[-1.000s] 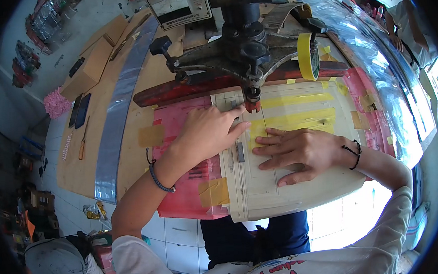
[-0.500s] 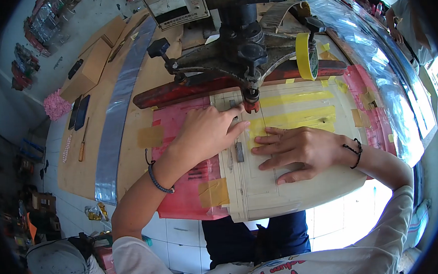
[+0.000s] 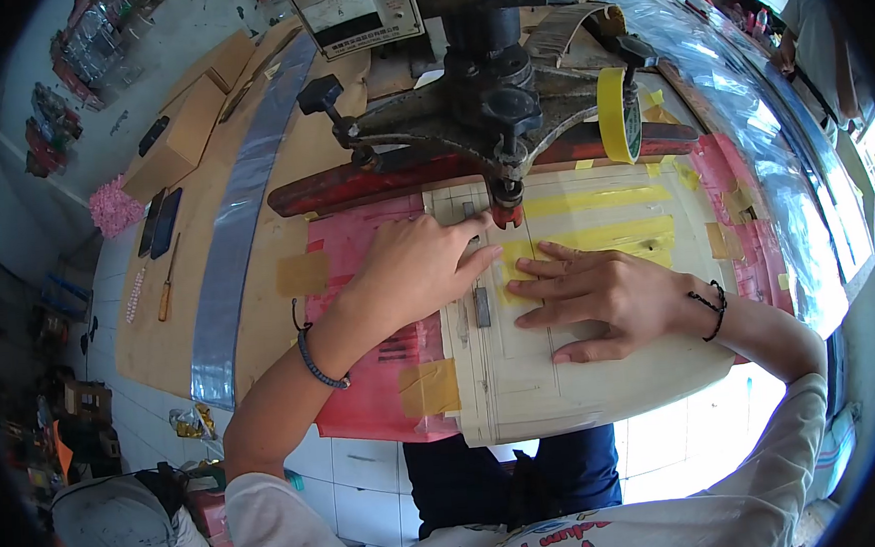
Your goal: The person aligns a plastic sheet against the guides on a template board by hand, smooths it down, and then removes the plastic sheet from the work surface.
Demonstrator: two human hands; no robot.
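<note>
A pale flat board (image 3: 605,394) lies under the press, with yellow tape strips (image 3: 601,235) and pencil lines on it. My left hand (image 3: 422,259) rests at its left part, index finger and thumb stretched apart, the index fingertip close to the red-tipped press head (image 3: 507,212). Its other fingers are largely hidden. A small dark metal block (image 3: 482,307) sits just below that thumb. Flat on the board, fingers spread, lies my right hand (image 3: 605,303), partly over the yellow tape. Neither hand shows anything held.
Red translucent sheet (image 3: 365,403) flanks the board. A red bar (image 3: 372,177) and a yellow tape roll (image 3: 613,115) are by the press arms. At left lie a screwdriver (image 3: 167,290), a phone (image 3: 166,223) and a cardboard box (image 3: 184,134). Another person (image 3: 108,529) is at lower left.
The view has shifted very slightly. The fingers of my right hand have moved a little on the board; my left hand stays nearly in place.
</note>
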